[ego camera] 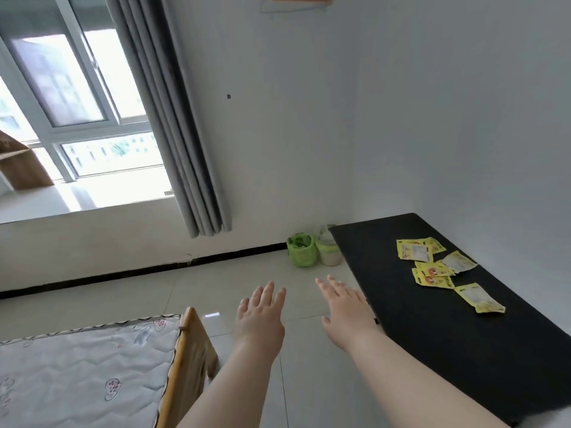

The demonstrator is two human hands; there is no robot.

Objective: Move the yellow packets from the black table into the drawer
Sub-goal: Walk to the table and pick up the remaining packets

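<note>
We see the tiled floor [216, 282] lying open toward twelve o'clock, up to a green bag [301, 250] and a pale jar [330, 254]. At two o'clock the edge of the black table [432, 329] bars the low way beside our right hand [346, 307], but the space over its top is open to the yellow packets [435, 268]. At eight o'clock the corner of the bed [191, 341] stands close.

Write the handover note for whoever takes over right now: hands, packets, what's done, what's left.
Left hand: open, empty, over the tiled floor.
Right hand: open, empty, at the edge of the black table.
Yellow packets: several lie loose on the black table, none held.
Drawer: not in view.
Done: no packet picked up yet.
Left: pick up every packet and put it in the drawer.
</note>
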